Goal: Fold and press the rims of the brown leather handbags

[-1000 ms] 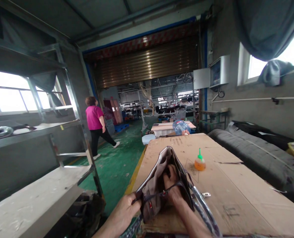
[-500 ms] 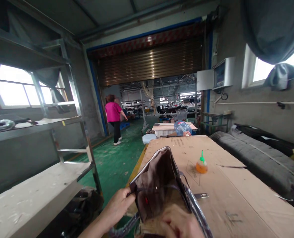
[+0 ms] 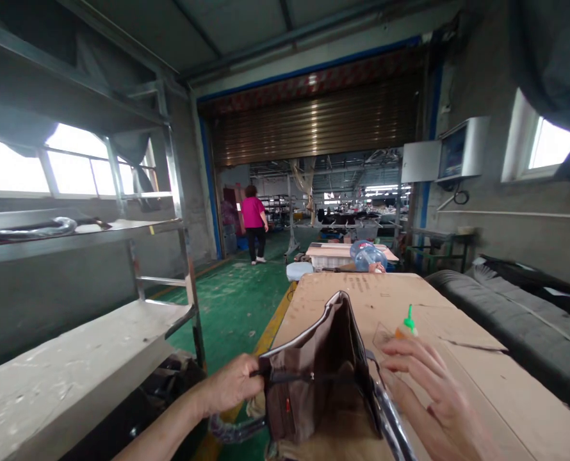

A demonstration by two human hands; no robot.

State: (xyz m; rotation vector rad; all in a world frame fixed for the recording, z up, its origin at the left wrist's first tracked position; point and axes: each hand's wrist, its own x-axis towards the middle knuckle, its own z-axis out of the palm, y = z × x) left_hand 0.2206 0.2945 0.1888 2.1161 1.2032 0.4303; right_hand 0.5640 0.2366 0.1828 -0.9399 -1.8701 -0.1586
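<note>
Brown-lined bag (image 3: 297,394) stands mouth-up at the near-left end of the cardboard (image 3: 309,307), left hand (image 3: 237,384) pinching its rim by the cardboard's left edge. Right hand (image 3: 426,378) is over the cardboard's near half, fingers loosely extended, bag contact unclear; green-nozzle bottle (image 3: 409,320) sits on the cardboard, partly hidden.

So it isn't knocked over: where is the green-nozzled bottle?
In the head view, the green-nozzled bottle stands right of the bag on the cardboard, just beyond the right hand, which partly hides it.
</note>
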